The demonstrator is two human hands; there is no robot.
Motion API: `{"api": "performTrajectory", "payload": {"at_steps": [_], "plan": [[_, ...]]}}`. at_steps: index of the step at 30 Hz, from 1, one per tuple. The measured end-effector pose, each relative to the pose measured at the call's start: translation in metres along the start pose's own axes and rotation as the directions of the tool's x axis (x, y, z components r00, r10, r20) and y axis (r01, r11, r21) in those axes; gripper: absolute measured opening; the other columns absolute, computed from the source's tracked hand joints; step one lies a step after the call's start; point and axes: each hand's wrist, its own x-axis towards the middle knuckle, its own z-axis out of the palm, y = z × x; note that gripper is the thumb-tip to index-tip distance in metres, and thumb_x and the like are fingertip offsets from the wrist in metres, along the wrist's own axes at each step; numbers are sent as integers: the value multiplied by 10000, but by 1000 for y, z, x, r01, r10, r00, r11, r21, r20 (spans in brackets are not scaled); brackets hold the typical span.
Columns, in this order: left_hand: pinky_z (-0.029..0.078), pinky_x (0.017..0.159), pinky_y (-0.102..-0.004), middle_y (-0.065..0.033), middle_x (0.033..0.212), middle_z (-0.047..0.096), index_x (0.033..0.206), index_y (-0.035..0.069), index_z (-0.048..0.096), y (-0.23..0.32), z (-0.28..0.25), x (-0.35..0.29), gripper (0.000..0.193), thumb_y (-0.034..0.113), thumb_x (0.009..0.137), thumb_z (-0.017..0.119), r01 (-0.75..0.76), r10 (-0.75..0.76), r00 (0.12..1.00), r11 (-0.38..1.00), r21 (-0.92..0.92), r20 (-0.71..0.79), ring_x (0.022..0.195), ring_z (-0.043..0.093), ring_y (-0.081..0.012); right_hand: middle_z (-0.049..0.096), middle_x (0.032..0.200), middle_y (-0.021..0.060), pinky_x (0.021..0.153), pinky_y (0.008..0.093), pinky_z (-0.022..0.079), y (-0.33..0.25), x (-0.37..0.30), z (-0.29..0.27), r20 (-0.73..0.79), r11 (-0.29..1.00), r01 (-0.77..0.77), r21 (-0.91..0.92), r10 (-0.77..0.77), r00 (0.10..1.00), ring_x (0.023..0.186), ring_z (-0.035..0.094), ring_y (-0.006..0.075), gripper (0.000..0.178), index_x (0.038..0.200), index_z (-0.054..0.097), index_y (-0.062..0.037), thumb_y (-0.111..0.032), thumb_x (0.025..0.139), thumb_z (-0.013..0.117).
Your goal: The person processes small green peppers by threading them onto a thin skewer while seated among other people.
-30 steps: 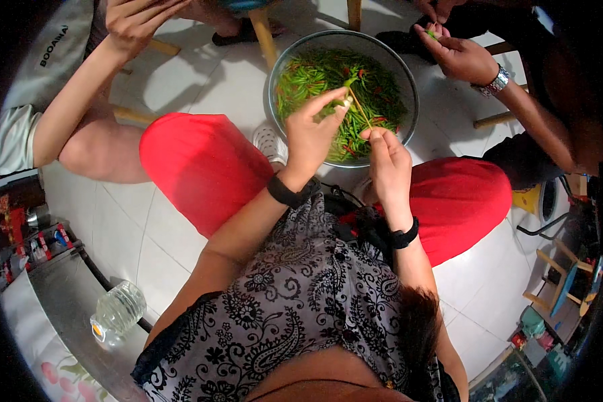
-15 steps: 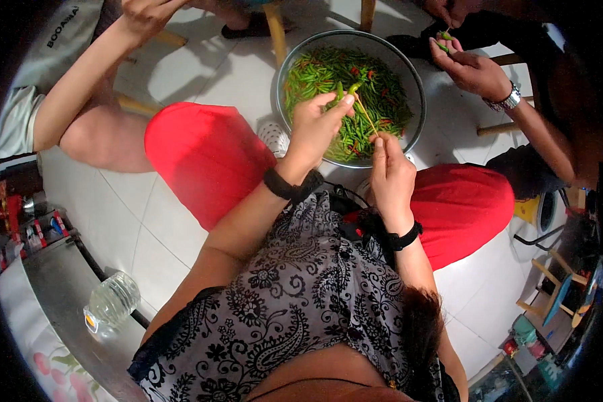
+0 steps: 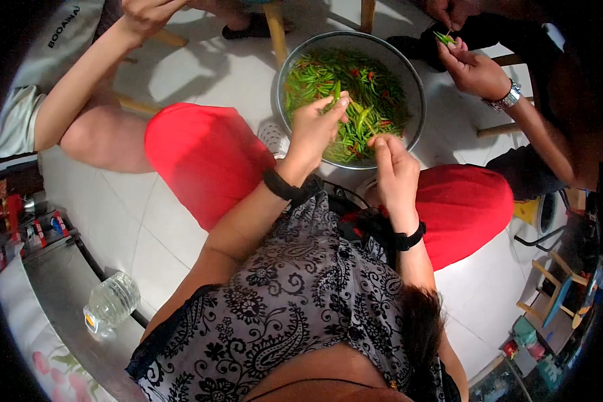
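A round metal basin (image 3: 417, 79) filled with green and a few red chili peppers (image 3: 382, 90) stands on the floor ahead of me. Over its near side, my left hand (image 3: 317, 134) pinches a green chili pepper (image 3: 336, 92) between thumb and fingers, tip up. My right hand (image 3: 396, 164) is closed at the near right rim on a thin stick, whose length is mostly lost against the peppers. Just beyond those fingertips shows a yellow-green chili pepper (image 3: 362, 120); whether it is on the stick I cannot tell.
At the upper right, a co-worker's hand (image 3: 476, 74) holds green peppers. Another person's arm (image 3: 87, 84) reaches in at the upper left. Wooden stool legs (image 3: 275, 30) stand behind the basin. A clear plastic bottle (image 3: 114, 299) is at lower left, a small wooden chair (image 3: 553, 291) at right.
My right hand has drawn slightly down and right, away from my left. The yellow-green pepper, earlier by my left fingertips at the stick's tip, now appears lower, nearer my right hand.
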Motion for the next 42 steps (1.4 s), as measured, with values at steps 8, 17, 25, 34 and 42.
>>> {"api": "performTrajectory", "payload": {"at_steps": [8, 17, 25, 34, 42], "plan": [[291, 447, -189, 25, 699, 625, 1137, 31, 716, -3, 2, 3, 304, 261, 940, 687, -189, 219, 974, 933, 307, -65, 506, 399, 4, 595, 619, 156, 533, 393, 463, -7, -2, 2, 23, 997, 21, -68, -19, 1000, 546, 618, 297, 199, 914, 642, -36, -172, 994, 520], [319, 437, -187, 3, 698, 683, 1074, -1, 731, 2, 6, 1, 297, 250, 916, 716, -245, 317, 944, 855, 457, -89, 494, 427, 9, 613, 650, 184, 558, 417, 483, -11, -4, 1, -21, 998, 31, -57, -32, 999, 595, 645, 340, 202, 908, 641, -31, -172, 991, 522], [310, 431, -186, 8, 701, 692, 1072, 12, 738, -2, 3, 5, 296, 257, 907, 727, -251, 325, 940, 864, 436, -102, 485, 409, 16, 618, 662, 191, 567, 430, 487, -16, -4, -2, 28, 996, 16, -82, -14, 1000, 614, 645, 362, 191, 904, 640, -30, -162, 987, 530], [485, 606, -220, -34, 799, 723, 1073, -28, 720, -4, 2, 4, 291, 182, 873, 753, -360, 416, 909, 779, 513, 5, 665, 603, -44, 625, 673, 195, 564, 440, 487, -12, -4, 1, 10, 996, 33, -85, -33, 999, 624, 651, 367, 190, 903, 631, -27, -157, 991, 524], [530, 699, -292, -208, 957, 726, 1106, 8, 717, -6, 10, -5, 350, 192, 817, 789, -453, 410, 880, 575, 681, 240, 834, 709, -180, 643, 788, 217, 641, 412, 496, 0, 3, -1, -24, 997, -25, -75, 23, 999, 719, 658, 347, 203, 963, 641, -37, -175, 1013, 501]]}}
